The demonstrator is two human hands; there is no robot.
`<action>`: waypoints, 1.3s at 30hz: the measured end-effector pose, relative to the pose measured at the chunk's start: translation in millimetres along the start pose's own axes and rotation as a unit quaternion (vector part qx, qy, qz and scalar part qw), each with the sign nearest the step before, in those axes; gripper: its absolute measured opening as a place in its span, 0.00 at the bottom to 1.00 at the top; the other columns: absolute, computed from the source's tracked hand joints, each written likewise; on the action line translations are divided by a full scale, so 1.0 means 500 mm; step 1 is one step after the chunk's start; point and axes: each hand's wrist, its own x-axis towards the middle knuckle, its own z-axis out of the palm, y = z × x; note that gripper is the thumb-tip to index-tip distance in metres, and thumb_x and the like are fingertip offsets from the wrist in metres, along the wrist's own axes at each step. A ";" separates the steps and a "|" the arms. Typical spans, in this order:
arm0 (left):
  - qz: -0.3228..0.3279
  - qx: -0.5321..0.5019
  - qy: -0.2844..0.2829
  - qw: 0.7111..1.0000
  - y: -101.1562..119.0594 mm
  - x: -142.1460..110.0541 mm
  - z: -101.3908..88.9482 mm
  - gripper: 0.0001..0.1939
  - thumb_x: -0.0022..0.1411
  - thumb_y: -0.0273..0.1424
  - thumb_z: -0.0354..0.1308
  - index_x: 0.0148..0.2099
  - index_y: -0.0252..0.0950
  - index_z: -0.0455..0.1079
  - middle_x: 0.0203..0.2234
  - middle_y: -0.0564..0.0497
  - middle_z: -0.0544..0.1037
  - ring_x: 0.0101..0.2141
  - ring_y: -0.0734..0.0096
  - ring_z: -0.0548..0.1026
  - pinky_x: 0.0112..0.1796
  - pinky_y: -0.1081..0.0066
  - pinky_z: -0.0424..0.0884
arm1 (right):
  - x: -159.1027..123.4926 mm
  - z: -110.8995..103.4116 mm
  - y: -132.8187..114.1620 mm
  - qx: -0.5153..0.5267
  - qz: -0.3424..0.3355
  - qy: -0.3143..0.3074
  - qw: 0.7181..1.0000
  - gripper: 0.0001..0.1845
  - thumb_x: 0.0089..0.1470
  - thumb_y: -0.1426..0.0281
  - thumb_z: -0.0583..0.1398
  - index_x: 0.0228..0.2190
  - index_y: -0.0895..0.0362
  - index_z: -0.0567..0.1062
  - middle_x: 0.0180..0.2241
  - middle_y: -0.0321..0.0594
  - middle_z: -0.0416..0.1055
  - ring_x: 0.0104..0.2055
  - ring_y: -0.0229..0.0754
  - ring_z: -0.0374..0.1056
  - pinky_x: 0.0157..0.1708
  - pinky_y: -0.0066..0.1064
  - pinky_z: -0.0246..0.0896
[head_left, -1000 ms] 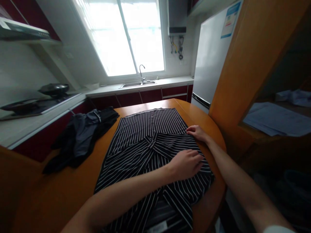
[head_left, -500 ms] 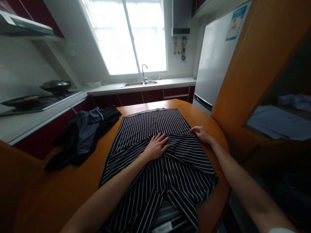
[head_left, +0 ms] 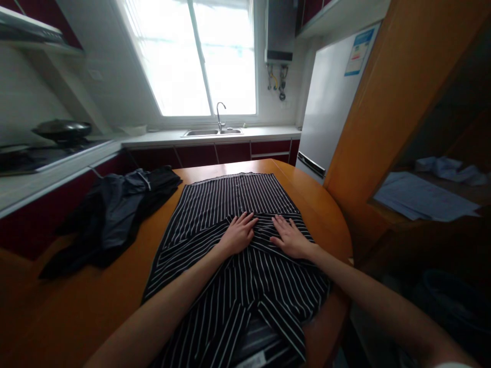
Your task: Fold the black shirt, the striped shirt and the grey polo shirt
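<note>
A black shirt with white stripes (head_left: 230,197) lies spread on the wooden table, its collar at the near edge and its hem toward the window. Both sleeves are laid inward across the body. My left hand (head_left: 238,235) rests flat on the fabric near the middle, fingers stretched out over the left sleeve. Just to its right, my right hand (head_left: 290,238) lies flat on the right sleeve with fingers apart. A label shows inside the collar, its print too blurred to read.
Dark clothes (head_left: 123,204) are heaped on the left part of the round table (head_left: 326,214). Beyond it are a counter with a sink (head_left: 213,132), a stove with a wok (head_left: 63,130), and a fridge (head_left: 333,97). Papers (head_left: 422,197) lie on a shelf at right.
My right hand has moved left from the shirt's right edge onto the folded sleeve and now lies flat. The left hand stays on the fabric. The view has turned slightly right.
</note>
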 end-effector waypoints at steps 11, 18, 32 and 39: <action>-0.045 -0.037 0.001 0.998 -0.011 0.002 -0.004 0.28 0.72 0.36 0.39 0.70 0.38 0.56 0.70 0.50 0.54 0.69 0.59 0.49 0.66 0.50 0.48 | -0.030 0.012 0.110 -0.031 0.172 0.042 0.984 0.43 0.66 0.49 0.40 0.69 0.68 0.48 0.72 0.52 0.38 0.74 0.50 0.32 0.69 0.51 0.25; -0.046 -0.015 -0.011 0.999 -0.016 -0.003 -0.004 0.29 0.71 0.37 0.41 0.70 0.37 0.56 0.70 0.47 0.53 0.70 0.57 0.48 0.66 0.49 0.47 | -0.019 -0.010 0.115 0.008 0.239 0.039 0.970 0.48 0.65 0.46 0.40 0.68 0.73 0.46 0.71 0.60 0.38 0.73 0.55 0.32 0.69 0.52 0.26; -0.029 0.035 -0.012 0.999 -0.018 -0.005 0.007 0.29 0.71 0.35 0.40 0.72 0.33 0.52 0.71 0.43 0.50 0.70 0.56 0.48 0.65 0.48 0.48 | 0.156 0.035 -0.029 -0.004 0.040 0.025 0.999 0.38 0.68 0.54 0.42 0.68 0.68 0.52 0.71 0.55 0.41 0.73 0.51 0.35 0.68 0.50 0.29; -0.036 0.020 -0.008 0.999 -0.013 -0.004 0.007 0.30 0.71 0.35 0.40 0.72 0.33 0.52 0.70 0.44 0.51 0.70 0.56 0.48 0.65 0.49 0.48 | 0.101 0.009 0.105 -0.036 0.225 0.061 0.972 0.44 0.66 0.49 0.41 0.68 0.70 0.51 0.71 0.57 0.42 0.73 0.53 0.36 0.68 0.52 0.26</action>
